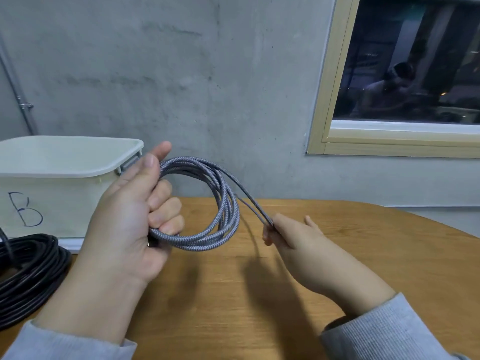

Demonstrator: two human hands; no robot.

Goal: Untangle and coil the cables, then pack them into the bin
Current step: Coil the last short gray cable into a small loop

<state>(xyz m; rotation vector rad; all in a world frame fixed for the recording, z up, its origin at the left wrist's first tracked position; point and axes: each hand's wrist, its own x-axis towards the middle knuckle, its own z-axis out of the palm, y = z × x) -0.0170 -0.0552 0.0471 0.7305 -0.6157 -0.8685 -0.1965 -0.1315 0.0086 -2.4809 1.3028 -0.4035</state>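
Braided cable (207, 203): grey-and-white weave, wound into several round loops held up above the worktop.
Left grip (135, 219): fingers curled round the left side of the coil, thumb laid along its top, clenched on the braided cable.
Right grip (288, 235): thumb and fingers pinch two strands of the braided cable that run down from the coil's right side; the strands are nearly straight between coil and hand.
Sleeves (389, 331): grey ribbed knit at both wrists.
Worktop (337, 229): light wood, rounded far edge.
Black cable (28, 271): coiled flat on the worktop at the left edge, just in front of the bin.
Bin (59, 198): pale plastic, open-topped, hand-drawn "B" on its near wall, standing at the back left against the wall.
Wall (181, 74): grey concrete.
Window (405, 74): wood-framed, upper right, dark glass.
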